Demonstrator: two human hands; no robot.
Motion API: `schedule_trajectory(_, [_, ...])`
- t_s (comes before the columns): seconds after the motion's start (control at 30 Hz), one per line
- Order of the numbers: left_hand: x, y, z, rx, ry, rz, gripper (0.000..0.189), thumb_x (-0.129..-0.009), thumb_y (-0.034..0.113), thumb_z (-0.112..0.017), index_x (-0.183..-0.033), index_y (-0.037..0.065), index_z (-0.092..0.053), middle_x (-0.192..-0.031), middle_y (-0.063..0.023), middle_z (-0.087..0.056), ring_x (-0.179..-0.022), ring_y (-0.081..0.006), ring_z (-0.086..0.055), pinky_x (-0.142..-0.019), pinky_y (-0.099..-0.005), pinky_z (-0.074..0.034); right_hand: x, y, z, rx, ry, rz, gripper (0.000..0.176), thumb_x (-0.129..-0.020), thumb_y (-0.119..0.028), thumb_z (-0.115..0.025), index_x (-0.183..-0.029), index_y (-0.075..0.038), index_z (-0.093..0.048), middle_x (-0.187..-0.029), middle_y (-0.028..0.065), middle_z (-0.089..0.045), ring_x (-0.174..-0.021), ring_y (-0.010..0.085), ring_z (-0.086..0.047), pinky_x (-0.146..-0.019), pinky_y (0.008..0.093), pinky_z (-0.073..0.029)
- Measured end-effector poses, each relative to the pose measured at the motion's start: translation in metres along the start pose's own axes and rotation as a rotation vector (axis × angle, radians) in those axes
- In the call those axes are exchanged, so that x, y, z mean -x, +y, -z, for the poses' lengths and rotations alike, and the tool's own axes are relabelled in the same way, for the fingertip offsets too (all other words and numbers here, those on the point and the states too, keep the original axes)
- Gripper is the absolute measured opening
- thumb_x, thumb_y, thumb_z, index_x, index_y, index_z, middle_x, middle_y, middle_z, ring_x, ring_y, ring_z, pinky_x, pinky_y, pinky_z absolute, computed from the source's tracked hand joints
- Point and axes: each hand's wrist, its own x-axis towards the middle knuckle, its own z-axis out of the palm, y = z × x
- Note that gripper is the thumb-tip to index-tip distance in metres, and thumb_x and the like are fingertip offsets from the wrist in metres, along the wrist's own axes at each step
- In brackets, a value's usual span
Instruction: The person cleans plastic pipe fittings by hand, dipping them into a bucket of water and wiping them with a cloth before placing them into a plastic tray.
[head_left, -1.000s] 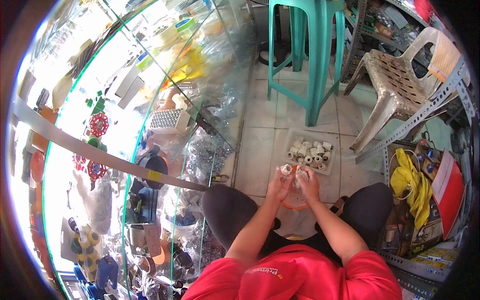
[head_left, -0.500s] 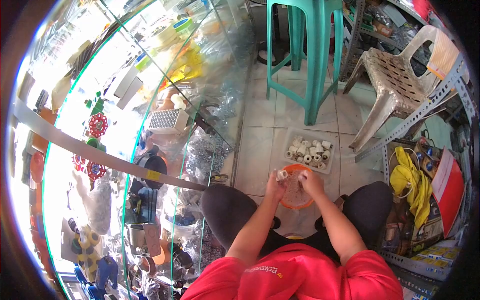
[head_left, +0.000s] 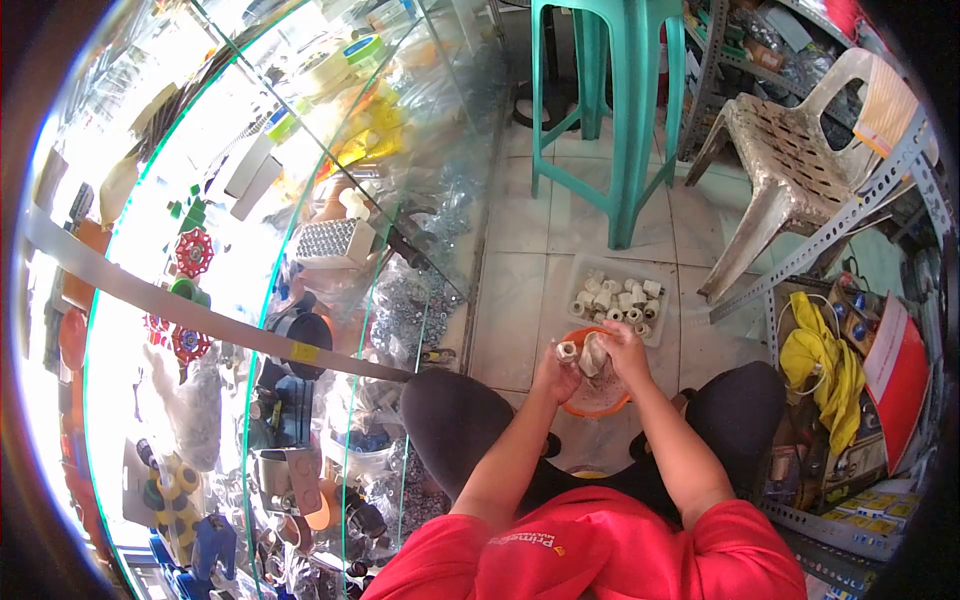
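My left hand [head_left: 556, 377] is closed around a white pipe fitting [head_left: 567, 351], its round opening facing up. In my right hand [head_left: 625, 352] is a crumpled, wet-looking whitish cloth [head_left: 594, 356], hanging from the fingers. Both hands are over an orange basin [head_left: 598, 412] of murky, sudsy water, which stands on the floor between my feet; my hands and the cloth hide part of it. Just beyond the basin sits a clear plastic tub [head_left: 663, 325], with several white pipe fittings [head_left: 607, 300] inside.
A glass display case [head_left: 470, 300] packed with hardware runs along my left. Ahead stands a green plastic stool [head_left: 627, 130]. A worn plastic chair [head_left: 785, 150] is at the far right, near a metal shelf frame [head_left: 830, 250] and a yellow cloth [head_left: 822, 365].
My right hand has risen slightly and moved right, lifting the cloth from the sudsy water into view. My left hand still holds the pipe fitting, nearly in place.
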Motion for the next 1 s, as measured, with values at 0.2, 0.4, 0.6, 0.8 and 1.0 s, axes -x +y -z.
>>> schedule_trajectory(0.2, [0.011, -0.001, -0.02, 0.024, 0.056, -0.049, 0.037, -0.085, 0.049, -0.036, -0.085, 0.015, -0.049, -0.075, -0.0023, -0.055, -0.052, -0.0112, -0.049, -0.042, -0.0198, -0.041, 0.001, -0.004, 0.003, 0.398, 0.056, -0.02, 0.036, -0.076, -0.015, -0.062, -0.109, -0.005, -0.052, -0.089, 0.0081, -0.058, -0.08, 0.0138, -0.055, -0.07, 0.0247, -0.044])
schedule_trajectory(0.4, [0.01, -0.001, -0.016, -0.319, -0.076, -0.078, 0.034, -0.084, 0.049, -0.04, -0.084, 0.016, -0.05, -0.072, 0.0016, -0.052, -0.055, -0.0119, -0.047, -0.044, -0.0213, -0.039, -0.001, 0.003, 0.0, -0.192, -0.094, -0.105, 0.04, -0.073, -0.021, -0.066, -0.107, -0.003, -0.053, -0.095, 0.0093, -0.057, -0.086, 0.0133, -0.054, -0.075, 0.0253, -0.042])
schedule_trajectory(0.6, [0.014, 0.011, -0.018, 0.003, 0.07, -0.237, 0.035, -0.085, 0.046, -0.04, -0.083, 0.013, -0.05, -0.068, 0.0007, -0.05, -0.052, -0.0113, -0.046, -0.043, -0.0219, -0.038, -0.008, 0.014, 0.014, 0.806, -0.675, 0.02, 0.029, -0.074, -0.025, -0.066, -0.091, -0.003, -0.058, -0.09, 0.0045, -0.057, -0.081, 0.0121, -0.052, -0.072, 0.0251, -0.041])
schedule_trajectory(0.8, [-0.002, 0.005, -0.008, -0.019, 0.23, -0.369, 0.038, -0.086, 0.047, -0.038, -0.076, 0.011, -0.05, -0.059, 0.0008, -0.045, -0.047, -0.0111, -0.043, -0.039, -0.0227, -0.035, -0.003, -0.016, 0.014, 0.162, -0.427, -0.341, 0.025, -0.076, -0.024, -0.061, -0.089, -0.002, -0.059, -0.083, 0.0033, -0.057, -0.078, 0.0113, -0.051, -0.07, 0.0262, -0.041])
schedule_trajectory(1.0, [0.003, -0.001, -0.004, -0.228, 0.162, -0.171, 0.04, -0.085, 0.048, -0.04, -0.073, 0.012, -0.053, -0.057, 0.0015, -0.045, -0.044, -0.0086, -0.04, -0.037, -0.0223, -0.031, -0.001, 0.011, 0.007, 0.298, -0.335, 0.008, 0.023, -0.076, -0.017, -0.056, -0.093, 0.0, -0.058, -0.087, 0.0062, -0.056, -0.079, 0.0162, -0.052, -0.07, 0.0299, -0.041])
